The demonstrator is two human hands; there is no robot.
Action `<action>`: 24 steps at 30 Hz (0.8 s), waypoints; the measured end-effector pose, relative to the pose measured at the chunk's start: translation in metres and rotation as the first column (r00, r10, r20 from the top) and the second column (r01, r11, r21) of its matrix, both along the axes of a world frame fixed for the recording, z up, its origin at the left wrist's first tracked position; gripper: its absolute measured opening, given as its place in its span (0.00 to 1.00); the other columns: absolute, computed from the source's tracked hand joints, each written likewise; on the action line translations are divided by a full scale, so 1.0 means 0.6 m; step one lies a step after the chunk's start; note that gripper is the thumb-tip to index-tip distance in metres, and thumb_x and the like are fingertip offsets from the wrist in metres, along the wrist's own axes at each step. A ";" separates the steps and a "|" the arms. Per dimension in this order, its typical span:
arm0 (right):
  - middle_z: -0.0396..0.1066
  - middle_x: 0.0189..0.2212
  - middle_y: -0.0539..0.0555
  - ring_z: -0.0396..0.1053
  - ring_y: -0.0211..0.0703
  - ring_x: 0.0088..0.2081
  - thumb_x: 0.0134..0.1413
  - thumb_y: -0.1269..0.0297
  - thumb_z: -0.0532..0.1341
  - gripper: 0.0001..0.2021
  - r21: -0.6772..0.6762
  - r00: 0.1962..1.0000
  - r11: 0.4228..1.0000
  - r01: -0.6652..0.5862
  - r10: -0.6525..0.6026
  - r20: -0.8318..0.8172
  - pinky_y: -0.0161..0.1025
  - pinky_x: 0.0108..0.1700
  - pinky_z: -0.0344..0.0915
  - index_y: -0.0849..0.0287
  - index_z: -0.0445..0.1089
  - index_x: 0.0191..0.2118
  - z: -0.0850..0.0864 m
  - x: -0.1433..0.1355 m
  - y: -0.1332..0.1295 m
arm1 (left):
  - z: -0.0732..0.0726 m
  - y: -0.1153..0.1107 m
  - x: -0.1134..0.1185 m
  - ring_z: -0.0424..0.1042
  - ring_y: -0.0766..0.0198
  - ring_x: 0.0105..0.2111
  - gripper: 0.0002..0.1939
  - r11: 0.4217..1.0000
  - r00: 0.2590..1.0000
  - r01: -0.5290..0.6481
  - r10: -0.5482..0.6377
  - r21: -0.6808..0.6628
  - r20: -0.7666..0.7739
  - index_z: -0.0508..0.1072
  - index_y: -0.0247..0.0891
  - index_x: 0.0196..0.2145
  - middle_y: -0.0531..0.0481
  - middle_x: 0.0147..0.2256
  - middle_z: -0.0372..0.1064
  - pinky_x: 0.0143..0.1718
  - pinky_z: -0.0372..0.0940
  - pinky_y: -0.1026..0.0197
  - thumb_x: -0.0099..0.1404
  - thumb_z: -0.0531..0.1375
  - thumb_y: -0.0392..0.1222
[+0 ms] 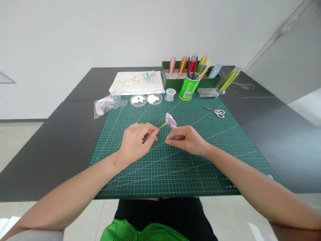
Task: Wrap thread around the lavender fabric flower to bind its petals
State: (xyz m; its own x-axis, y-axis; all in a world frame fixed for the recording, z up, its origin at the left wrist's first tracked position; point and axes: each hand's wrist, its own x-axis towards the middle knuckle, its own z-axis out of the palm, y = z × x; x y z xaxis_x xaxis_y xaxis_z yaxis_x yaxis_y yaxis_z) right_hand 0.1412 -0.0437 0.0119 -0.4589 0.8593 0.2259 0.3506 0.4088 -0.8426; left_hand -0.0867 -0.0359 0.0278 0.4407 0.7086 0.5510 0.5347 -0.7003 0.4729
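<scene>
Between thumb and forefinger, my left hand (139, 140) pinches the thin green stem of a pale purple flower (171, 121). The bloom tilts up and to the right, above the gap between my hands. My right hand (187, 139) is just below and to the right of the bloom, with thumb and forefinger closed at the tips; anything between them is too small to make out. Both hands are over the green cutting mat (160, 177).
White-handled scissors (219, 113) lie at the mat's right. Along the back are a plastic bag (105, 104), two dishes of white pieces (138, 100) (153, 98), a spool (170, 94), a green can (188, 87), a dark green box (173, 83) and white sheets (135, 87).
</scene>
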 end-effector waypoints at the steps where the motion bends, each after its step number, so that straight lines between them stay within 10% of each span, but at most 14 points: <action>1: 0.68 0.21 0.47 0.56 0.31 0.22 0.58 0.68 0.66 0.06 0.039 1.000 0.999 -0.028 0.028 0.008 0.33 0.24 0.52 0.62 0.79 0.31 0.004 0.000 -0.002 | 0.000 0.002 0.000 0.72 0.66 0.25 0.12 1.000 1.000 -0.017 0.017 -0.024 0.000 0.74 0.40 0.30 0.58 0.23 0.76 0.37 0.65 0.61 0.73 0.57 0.39; 13: 0.72 0.24 0.50 0.64 0.33 0.24 0.65 0.71 0.63 0.06 0.456 0.991 0.880 -0.136 0.126 0.051 0.31 0.26 0.61 0.62 0.77 0.35 0.022 0.004 -0.022 | -0.009 0.015 -0.001 0.74 0.65 0.26 0.12 0.989 0.999 -0.051 0.050 -0.138 -0.012 0.76 0.41 0.31 0.58 0.24 0.77 0.38 0.65 0.60 0.73 0.57 0.41; 24: 0.73 0.23 0.48 0.65 0.32 0.20 0.64 0.72 0.64 0.05 0.668 0.999 0.744 0.011 -0.030 0.017 0.31 0.23 0.60 0.57 0.77 0.40 0.045 0.004 -0.038 | -0.025 0.009 -0.001 0.72 0.64 0.26 0.15 0.985 0.924 0.160 -0.125 0.069 -0.361 0.76 0.40 0.36 0.55 0.25 0.75 0.31 0.58 0.60 0.77 0.53 0.43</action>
